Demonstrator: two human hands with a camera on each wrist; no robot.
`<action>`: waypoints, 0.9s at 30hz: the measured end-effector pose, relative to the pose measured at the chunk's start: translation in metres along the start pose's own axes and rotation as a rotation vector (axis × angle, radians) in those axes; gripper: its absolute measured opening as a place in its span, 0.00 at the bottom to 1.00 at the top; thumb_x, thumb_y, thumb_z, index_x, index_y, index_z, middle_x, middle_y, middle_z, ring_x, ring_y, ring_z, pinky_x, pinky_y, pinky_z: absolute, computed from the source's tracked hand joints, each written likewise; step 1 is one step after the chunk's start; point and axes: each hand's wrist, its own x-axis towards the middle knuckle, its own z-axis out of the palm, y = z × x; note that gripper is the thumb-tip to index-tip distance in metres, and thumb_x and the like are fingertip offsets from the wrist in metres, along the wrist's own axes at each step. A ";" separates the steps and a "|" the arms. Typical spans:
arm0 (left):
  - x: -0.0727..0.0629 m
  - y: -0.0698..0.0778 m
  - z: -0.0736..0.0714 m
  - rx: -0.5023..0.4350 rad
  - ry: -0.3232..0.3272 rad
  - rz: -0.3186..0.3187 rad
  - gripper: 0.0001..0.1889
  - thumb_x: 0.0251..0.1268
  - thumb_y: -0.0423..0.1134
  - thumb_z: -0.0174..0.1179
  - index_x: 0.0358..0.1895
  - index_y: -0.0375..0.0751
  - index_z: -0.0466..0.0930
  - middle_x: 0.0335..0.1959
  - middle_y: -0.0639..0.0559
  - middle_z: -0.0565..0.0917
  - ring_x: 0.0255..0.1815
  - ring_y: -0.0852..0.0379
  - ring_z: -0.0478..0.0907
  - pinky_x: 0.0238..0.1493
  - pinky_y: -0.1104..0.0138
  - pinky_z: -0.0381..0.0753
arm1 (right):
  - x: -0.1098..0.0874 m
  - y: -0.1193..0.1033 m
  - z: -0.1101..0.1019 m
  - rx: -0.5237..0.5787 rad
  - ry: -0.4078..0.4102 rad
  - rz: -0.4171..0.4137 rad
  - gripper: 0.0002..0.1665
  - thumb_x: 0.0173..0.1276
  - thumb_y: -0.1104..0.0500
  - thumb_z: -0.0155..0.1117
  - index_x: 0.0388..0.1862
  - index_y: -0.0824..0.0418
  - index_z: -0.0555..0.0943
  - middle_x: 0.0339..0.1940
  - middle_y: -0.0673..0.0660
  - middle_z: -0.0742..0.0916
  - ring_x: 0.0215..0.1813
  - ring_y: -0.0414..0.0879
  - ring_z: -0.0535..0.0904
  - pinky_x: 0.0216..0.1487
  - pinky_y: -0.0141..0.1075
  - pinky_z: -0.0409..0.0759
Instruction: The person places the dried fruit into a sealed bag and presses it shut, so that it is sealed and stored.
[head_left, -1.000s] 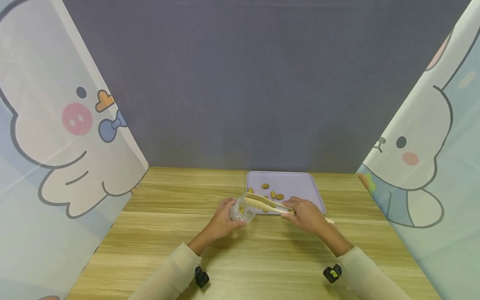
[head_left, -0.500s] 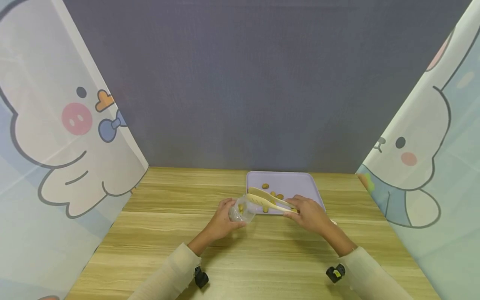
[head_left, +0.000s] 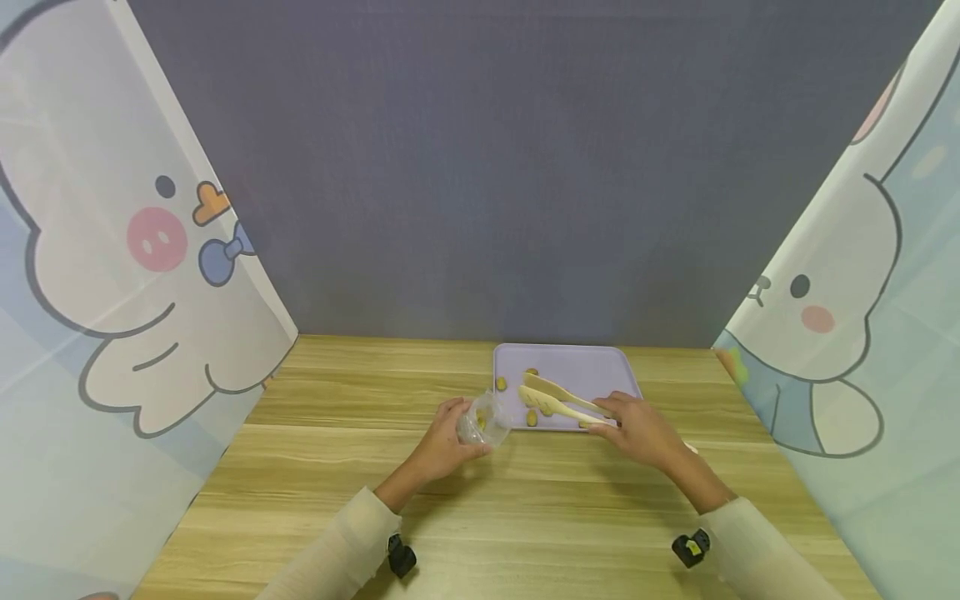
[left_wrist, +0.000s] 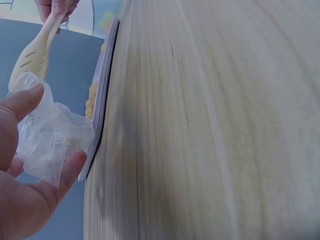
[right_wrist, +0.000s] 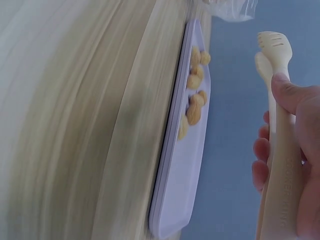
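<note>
My left hand (head_left: pixel 441 448) holds a clear, crinkled plastic bag (left_wrist: pixel 55 142) with its mouth toward the right; some yellow-brown pieces show inside it in the head view. Cream tongs (head_left: pixel 553 407) with slotted ends are gripped in my right hand (head_left: pixel 636 429). Their tips stand apart over the tray, and nothing is seen between them in the right wrist view. On the lilac tray (head_left: pixel 581 367) lie several small tan nut-like pieces (right_wrist: pixel 194 114), mostly toward its left half. From the head, the tongs cover part of some pieces.
The tray rests near the back of a wood-grain table (head_left: pixel 375 375), before a dark grey back panel (head_left: pixel 480 167). Cartoon-printed sheets (head_left: pixel 840 358) slant along both sides. Each sleeve has a small black device (head_left: pixel 691 547) near the wrist.
The tongs and right hand have moved right, away from the bag's mouth and back over the tray. The left hand and bag have stayed nearly still.
</note>
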 end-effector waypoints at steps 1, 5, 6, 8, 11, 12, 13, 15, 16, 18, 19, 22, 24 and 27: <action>0.000 0.000 0.000 0.002 0.001 0.000 0.43 0.56 0.47 0.77 0.72 0.36 0.67 0.76 0.31 0.57 0.69 0.35 0.69 0.61 0.45 0.77 | -0.001 0.002 0.000 -0.005 0.001 0.006 0.23 0.63 0.50 0.75 0.52 0.63 0.87 0.37 0.49 0.87 0.32 0.36 0.74 0.35 0.39 0.77; 0.000 -0.001 0.000 0.000 0.001 0.004 0.42 0.56 0.47 0.77 0.72 0.36 0.68 0.76 0.31 0.58 0.68 0.35 0.70 0.60 0.47 0.78 | -0.006 0.012 -0.002 -0.014 -0.013 0.035 0.25 0.63 0.51 0.75 0.54 0.65 0.86 0.39 0.52 0.88 0.33 0.38 0.77 0.36 0.41 0.79; 0.000 -0.001 0.000 -0.002 0.001 0.007 0.42 0.56 0.47 0.77 0.72 0.36 0.68 0.76 0.31 0.58 0.68 0.35 0.70 0.60 0.47 0.78 | -0.007 0.014 -0.002 -0.013 -0.019 0.043 0.25 0.63 0.51 0.75 0.54 0.65 0.86 0.39 0.52 0.88 0.33 0.38 0.76 0.36 0.41 0.79; 0.001 -0.001 0.001 -0.008 -0.001 0.007 0.42 0.56 0.47 0.77 0.72 0.37 0.68 0.75 0.31 0.58 0.67 0.36 0.70 0.59 0.47 0.78 | -0.009 0.017 -0.003 -0.015 -0.024 0.051 0.25 0.63 0.52 0.75 0.54 0.65 0.86 0.39 0.53 0.88 0.32 0.39 0.77 0.36 0.40 0.78; 0.000 -0.001 0.001 -0.014 -0.001 0.007 0.42 0.56 0.46 0.77 0.72 0.37 0.68 0.75 0.31 0.58 0.67 0.36 0.70 0.60 0.47 0.78 | -0.012 0.022 -0.004 -0.034 -0.016 0.042 0.25 0.62 0.52 0.75 0.53 0.66 0.86 0.39 0.54 0.89 0.33 0.42 0.80 0.36 0.42 0.80; 0.000 0.000 0.001 -0.014 0.000 0.007 0.42 0.56 0.46 0.77 0.72 0.37 0.68 0.75 0.31 0.58 0.67 0.36 0.70 0.60 0.47 0.78 | -0.013 0.024 -0.004 -0.044 -0.012 0.042 0.25 0.62 0.51 0.76 0.53 0.66 0.86 0.39 0.55 0.89 0.34 0.44 0.82 0.37 0.44 0.81; 0.000 0.000 0.001 -0.011 0.000 0.005 0.42 0.56 0.47 0.77 0.72 0.37 0.68 0.75 0.31 0.58 0.67 0.36 0.70 0.60 0.47 0.77 | -0.015 0.025 -0.005 -0.049 -0.009 0.040 0.25 0.62 0.51 0.76 0.53 0.66 0.87 0.40 0.56 0.89 0.35 0.46 0.83 0.38 0.45 0.82; 0.000 0.000 0.001 -0.009 0.003 0.005 0.42 0.55 0.47 0.77 0.72 0.37 0.68 0.75 0.31 0.58 0.68 0.36 0.70 0.61 0.46 0.77 | -0.017 0.028 -0.006 -0.056 -0.010 0.040 0.25 0.63 0.51 0.75 0.52 0.66 0.87 0.41 0.58 0.90 0.38 0.51 0.86 0.39 0.49 0.83; 0.000 -0.001 0.001 -0.009 0.004 0.005 0.42 0.55 0.46 0.77 0.72 0.37 0.68 0.75 0.31 0.58 0.68 0.35 0.70 0.60 0.46 0.77 | -0.018 0.029 -0.006 -0.058 -0.015 0.044 0.24 0.63 0.51 0.75 0.51 0.66 0.87 0.41 0.59 0.90 0.38 0.52 0.86 0.40 0.49 0.83; 0.000 -0.001 0.001 -0.001 0.008 0.005 0.42 0.55 0.47 0.77 0.72 0.37 0.68 0.75 0.32 0.59 0.67 0.36 0.70 0.60 0.47 0.77 | -0.021 0.032 -0.007 -0.059 -0.024 0.052 0.25 0.63 0.51 0.75 0.52 0.67 0.87 0.43 0.62 0.90 0.41 0.56 0.87 0.41 0.52 0.84; 0.000 -0.002 0.001 0.003 0.009 0.005 0.42 0.55 0.47 0.77 0.72 0.37 0.68 0.75 0.32 0.59 0.67 0.36 0.70 0.60 0.47 0.77 | -0.022 0.033 -0.007 -0.059 -0.031 0.055 0.25 0.63 0.51 0.75 0.52 0.67 0.87 0.44 0.63 0.90 0.42 0.57 0.87 0.42 0.52 0.84; 0.000 -0.002 0.001 0.003 0.011 0.004 0.42 0.55 0.47 0.77 0.72 0.38 0.68 0.75 0.32 0.59 0.67 0.37 0.71 0.59 0.48 0.78 | -0.026 0.038 -0.006 -0.076 -0.045 0.066 0.25 0.64 0.51 0.74 0.52 0.68 0.87 0.45 0.64 0.90 0.44 0.60 0.87 0.45 0.54 0.84; 0.000 -0.002 0.000 0.000 0.012 0.003 0.42 0.55 0.47 0.77 0.72 0.38 0.68 0.75 0.32 0.59 0.66 0.37 0.71 0.59 0.48 0.79 | -0.029 0.041 -0.006 -0.090 -0.048 0.072 0.25 0.64 0.51 0.74 0.52 0.67 0.87 0.46 0.64 0.90 0.45 0.61 0.88 0.46 0.54 0.84; 0.000 -0.002 -0.001 -0.004 0.012 0.000 0.42 0.55 0.47 0.77 0.72 0.38 0.68 0.75 0.32 0.58 0.66 0.37 0.71 0.58 0.49 0.79 | -0.033 0.045 -0.006 -0.106 -0.041 0.076 0.24 0.63 0.51 0.75 0.51 0.66 0.87 0.45 0.64 0.90 0.44 0.60 0.88 0.45 0.54 0.84</action>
